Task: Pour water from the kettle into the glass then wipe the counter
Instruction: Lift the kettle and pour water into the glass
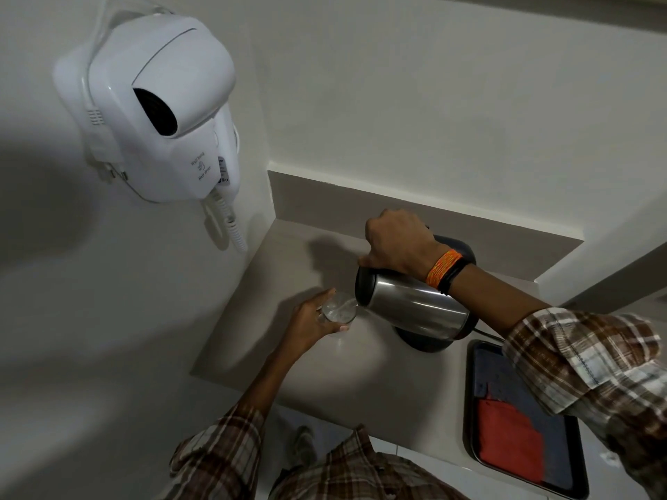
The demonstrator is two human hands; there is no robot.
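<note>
Two hands engaged: right hand [395, 243] grasps the tilted kettle [411, 308]; left hand [312, 321] grips the glass [339, 312]. Recommend slow tilt, spout over rim, to spare the table [343, 377] spillage.

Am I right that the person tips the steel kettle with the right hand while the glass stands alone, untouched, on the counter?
Not quite. The head view shows the left hand holding the glass; the right hand does tip the kettle over the counter.

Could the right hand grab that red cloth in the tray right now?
Probably not yet: the right hand is gripping the tilted kettle mid-pour. The red cloth lies uncovered in the tray, just under that forearm.
</note>
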